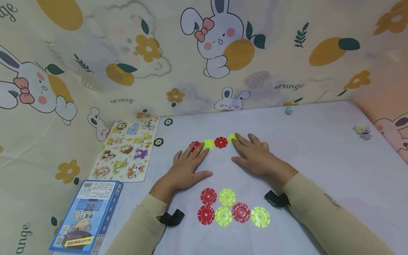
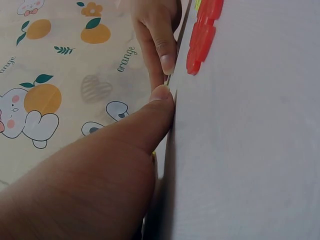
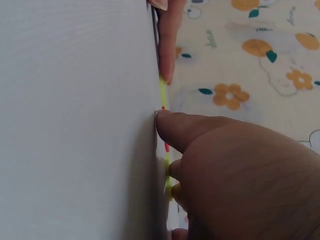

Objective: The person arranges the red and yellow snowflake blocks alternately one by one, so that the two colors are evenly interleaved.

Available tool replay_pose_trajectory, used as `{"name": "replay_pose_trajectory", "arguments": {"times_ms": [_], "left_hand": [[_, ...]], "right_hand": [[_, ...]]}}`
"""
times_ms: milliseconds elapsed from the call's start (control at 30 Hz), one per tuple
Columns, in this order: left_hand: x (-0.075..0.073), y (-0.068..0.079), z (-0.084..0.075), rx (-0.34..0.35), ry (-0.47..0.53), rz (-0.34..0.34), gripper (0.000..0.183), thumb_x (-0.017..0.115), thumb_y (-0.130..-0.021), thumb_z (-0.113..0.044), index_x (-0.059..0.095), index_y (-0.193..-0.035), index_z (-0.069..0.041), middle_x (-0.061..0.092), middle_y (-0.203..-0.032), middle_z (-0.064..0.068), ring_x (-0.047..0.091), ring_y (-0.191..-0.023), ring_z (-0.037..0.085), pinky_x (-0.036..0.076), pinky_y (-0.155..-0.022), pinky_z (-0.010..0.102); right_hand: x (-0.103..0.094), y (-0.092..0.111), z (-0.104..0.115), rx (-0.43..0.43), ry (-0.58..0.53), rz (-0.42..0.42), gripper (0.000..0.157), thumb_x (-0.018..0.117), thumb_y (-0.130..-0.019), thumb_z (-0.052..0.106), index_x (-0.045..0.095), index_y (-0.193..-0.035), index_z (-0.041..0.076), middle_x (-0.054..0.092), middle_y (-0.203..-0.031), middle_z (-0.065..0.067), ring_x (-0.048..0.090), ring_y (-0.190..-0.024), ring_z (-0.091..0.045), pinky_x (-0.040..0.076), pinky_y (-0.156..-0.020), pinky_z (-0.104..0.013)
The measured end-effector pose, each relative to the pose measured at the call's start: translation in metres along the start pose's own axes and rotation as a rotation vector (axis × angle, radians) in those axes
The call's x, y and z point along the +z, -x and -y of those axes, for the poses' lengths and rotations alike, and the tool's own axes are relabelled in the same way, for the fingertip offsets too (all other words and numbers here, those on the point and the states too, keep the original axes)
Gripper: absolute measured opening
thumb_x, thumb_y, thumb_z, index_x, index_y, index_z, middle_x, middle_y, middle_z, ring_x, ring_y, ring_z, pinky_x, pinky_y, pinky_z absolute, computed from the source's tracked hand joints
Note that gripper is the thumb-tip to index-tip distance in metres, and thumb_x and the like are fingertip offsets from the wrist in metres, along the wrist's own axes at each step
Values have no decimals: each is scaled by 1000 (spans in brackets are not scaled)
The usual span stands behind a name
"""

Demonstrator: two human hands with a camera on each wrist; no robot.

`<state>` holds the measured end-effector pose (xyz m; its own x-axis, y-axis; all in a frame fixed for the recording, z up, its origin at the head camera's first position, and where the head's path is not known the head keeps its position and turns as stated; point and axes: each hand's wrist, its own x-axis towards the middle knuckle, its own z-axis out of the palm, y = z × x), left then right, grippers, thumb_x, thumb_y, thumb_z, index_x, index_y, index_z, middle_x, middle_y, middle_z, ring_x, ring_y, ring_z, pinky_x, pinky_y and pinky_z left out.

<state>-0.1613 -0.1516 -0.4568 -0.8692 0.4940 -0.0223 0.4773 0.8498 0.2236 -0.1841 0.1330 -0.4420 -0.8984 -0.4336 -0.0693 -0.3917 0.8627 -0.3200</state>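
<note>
Flat notched plastic discs, red and yellow-green, lie in a row toward the back of the white table. My left hand (image 1: 188, 168) is palm down, its fingertips resting on the left red disc (image 1: 193, 145) and touching the yellow-green disc (image 1: 208, 144) beside it. At the row's other end, my right hand (image 1: 256, 157) has its extended fingers on a yellow-green disc (image 1: 231, 137), partly covered. Between the hands, another red disc (image 1: 221, 142) shows uncovered. Nearer the front lie more discs, including a red disc (image 1: 208, 196) and a yellow-green disc (image 1: 260, 217).
An animal sticker sheet (image 1: 122, 150) lies at the left, with a blue box (image 1: 84, 216) in front of it. Two black round chips, one a black chip (image 1: 158, 142), sit by the sheet. A small blue piece (image 1: 288, 111) and a sticker-like figure (image 1: 362, 132) lie back right.
</note>
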Motion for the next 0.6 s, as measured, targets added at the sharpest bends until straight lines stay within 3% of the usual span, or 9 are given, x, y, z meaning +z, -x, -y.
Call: {"name": "replay_pose_trajectory", "arguments": {"times_ms": [600], "left_hand": [[-3, 1, -1, -2, 3, 8, 84, 36, -83, -78, 20, -153, -33, 7, -159, -8, -1, -144, 24, 4, -107, 61]], "right_hand": [[3, 0, 3, 6, 33, 4, 83, 52, -86, 66, 25, -153, 26, 10, -159, 0, 3, -142, -39, 25, -93, -55]]}}
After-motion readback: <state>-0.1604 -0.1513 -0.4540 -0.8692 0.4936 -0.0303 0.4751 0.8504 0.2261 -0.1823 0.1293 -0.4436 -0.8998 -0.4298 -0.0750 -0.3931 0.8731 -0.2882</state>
